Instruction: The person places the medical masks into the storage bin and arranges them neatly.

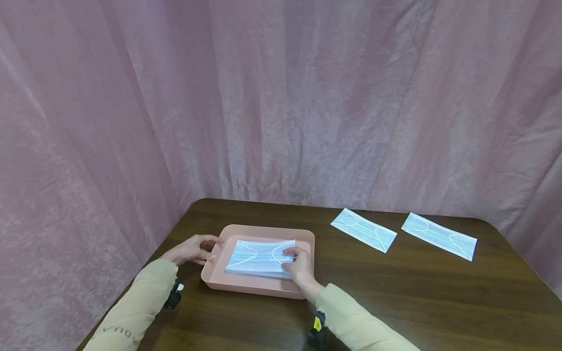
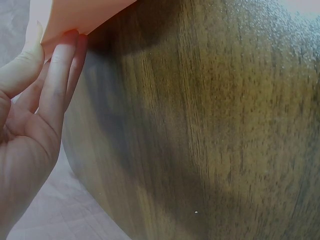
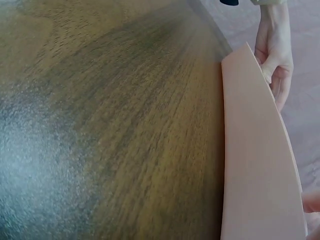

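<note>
A pink rectangular tray (image 1: 252, 288) sits at the left of the table with a stack of pale blue face masks (image 1: 259, 258) in it, white ear loops on top. My left hand (image 1: 190, 250) grips the tray's left rim; in the left wrist view its thumb (image 2: 25, 72) lies against the wall and its fingers reach under the edge. Over the tray's right side, my right hand (image 1: 303, 270) pinches the right end of the top mask between thumb and fingers. The right wrist view shows mostly the tray's outer wall (image 3: 255, 150), with only fingers (image 3: 312, 202) at the edge.
Two more face masks lie flat and apart at the back right, one nearer the tray (image 1: 364, 230) and one further right (image 1: 439, 237). A dark wooden table (image 1: 395, 292) with rounded corners carries everything. Pink curtains (image 1: 281, 97) hang behind and to the left.
</note>
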Demonstrator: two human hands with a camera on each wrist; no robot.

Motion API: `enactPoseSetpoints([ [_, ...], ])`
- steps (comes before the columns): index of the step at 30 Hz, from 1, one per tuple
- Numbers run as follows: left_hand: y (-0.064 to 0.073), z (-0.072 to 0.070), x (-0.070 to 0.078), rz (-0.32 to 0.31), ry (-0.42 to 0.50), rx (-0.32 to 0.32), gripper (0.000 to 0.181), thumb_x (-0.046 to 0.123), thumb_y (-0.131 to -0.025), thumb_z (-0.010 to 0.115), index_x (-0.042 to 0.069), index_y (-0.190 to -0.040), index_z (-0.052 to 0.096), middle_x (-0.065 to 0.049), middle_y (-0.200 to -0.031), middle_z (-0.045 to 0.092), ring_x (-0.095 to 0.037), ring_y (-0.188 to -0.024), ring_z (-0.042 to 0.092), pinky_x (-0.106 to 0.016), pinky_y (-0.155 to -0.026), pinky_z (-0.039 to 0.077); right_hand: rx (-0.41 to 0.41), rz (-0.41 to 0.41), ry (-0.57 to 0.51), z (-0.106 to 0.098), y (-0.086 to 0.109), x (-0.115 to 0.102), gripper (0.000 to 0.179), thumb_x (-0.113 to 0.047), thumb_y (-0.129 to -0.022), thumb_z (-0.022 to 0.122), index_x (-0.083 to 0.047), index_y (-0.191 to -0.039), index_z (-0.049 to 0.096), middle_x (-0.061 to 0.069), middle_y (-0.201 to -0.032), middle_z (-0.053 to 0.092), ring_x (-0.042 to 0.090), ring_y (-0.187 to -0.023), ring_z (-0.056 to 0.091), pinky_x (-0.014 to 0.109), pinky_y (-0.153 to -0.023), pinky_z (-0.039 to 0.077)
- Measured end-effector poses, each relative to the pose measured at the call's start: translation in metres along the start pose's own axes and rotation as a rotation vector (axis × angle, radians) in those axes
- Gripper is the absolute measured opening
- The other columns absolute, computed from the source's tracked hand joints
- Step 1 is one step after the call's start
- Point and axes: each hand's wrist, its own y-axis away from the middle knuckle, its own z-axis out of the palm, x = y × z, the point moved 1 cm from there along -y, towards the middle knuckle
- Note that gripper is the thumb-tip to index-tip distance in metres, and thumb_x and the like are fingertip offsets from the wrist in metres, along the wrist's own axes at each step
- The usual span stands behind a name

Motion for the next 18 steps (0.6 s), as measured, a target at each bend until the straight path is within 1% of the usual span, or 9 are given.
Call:
enactPoseSetpoints([
  [5, -0.0003, -0.001, -0.001, 0.017, 0.008, -0.014, 0.051, -0.007, -0.075, 0.067, -0.002, -0.124, 0.05, -0.024, -0.121, 0.044, -0.022, -0.077, 0.057, -0.037, -0.064, 0.052, -0.014, 0.081, 0.104, 0.0004, 0.0031, -0.0009, 0.032, 0.012, -0.063, 0.072, 0.001, -0.091, 0.063, 0.016, -0.1, 0.053, 0.03, -0.097, 0.047, 0.041, -0.087, 0.037],
  [8, 0.0, -0.0014, -0.0022, 0.032, 0.009, -0.026, 0.051, -0.006, -0.076, 0.067, -0.003, -0.124, 0.049, -0.025, -0.122, 0.043, -0.022, -0.077, 0.057, -0.036, -0.064, 0.052, -0.016, 0.097, 0.127, 0.0007, 0.0048, -0.0014, 0.035, 0.01, -0.061, 0.073, 0.0, -0.092, 0.06, 0.015, -0.098, 0.051, 0.032, -0.098, 0.045, 0.042, -0.088, 0.035],
  [12, 0.0005, -0.0008, -0.0025, 0.031, 0.009, -0.031, 0.05, -0.006, -0.076, 0.066, -0.003, -0.124, 0.05, -0.025, -0.12, 0.044, -0.021, -0.075, 0.057, -0.036, -0.063, 0.052, -0.008, 0.069, 0.147, 0.0004, 0.0076, -0.0037, 0.038, 0.01, -0.059, 0.074, -0.001, -0.091, 0.058, 0.015, -0.096, 0.047, 0.032, -0.095, 0.043, 0.042, -0.087, 0.035],
  [15, 0.0005, 0.0, -0.0028, 0.021, 0.011, -0.027, 0.05, -0.007, -0.076, 0.066, -0.002, -0.123, 0.051, -0.023, -0.12, 0.045, -0.021, -0.073, 0.057, -0.036, -0.063, 0.052, 0.003, 0.032, 0.163, -0.0013, 0.0091, -0.0069, 0.037, 0.009, -0.06, 0.074, -0.002, -0.091, 0.057, 0.015, -0.096, 0.044, 0.032, -0.094, 0.041, 0.042, -0.085, 0.035],
  [17, 0.0006, 0.0001, -0.0029, 0.027, 0.0, -0.029, 0.05, -0.007, -0.076, 0.066, -0.003, -0.123, 0.05, -0.024, -0.12, 0.045, -0.021, -0.072, 0.057, -0.036, -0.062, 0.052, 0.008, 0.013, 0.168, -0.0027, 0.0088, -0.0087, 0.036, 0.007, -0.061, 0.075, -0.002, -0.09, 0.056, 0.015, -0.096, 0.044, 0.032, -0.094, 0.041, 0.042, -0.085, 0.034],
  [18, 0.0006, 0.0003, -0.003, 0.016, 0.004, -0.02, 0.05, -0.007, -0.076, 0.066, -0.002, -0.123, 0.051, -0.024, -0.121, 0.045, -0.021, -0.072, 0.057, -0.036, -0.062, 0.052, 0.008, 0.006, 0.166, -0.0036, 0.0084, -0.0095, 0.035, 0.006, -0.062, 0.075, -0.002, -0.09, 0.056, 0.014, -0.096, 0.044, 0.032, -0.095, 0.04, 0.042, -0.086, 0.033],
])
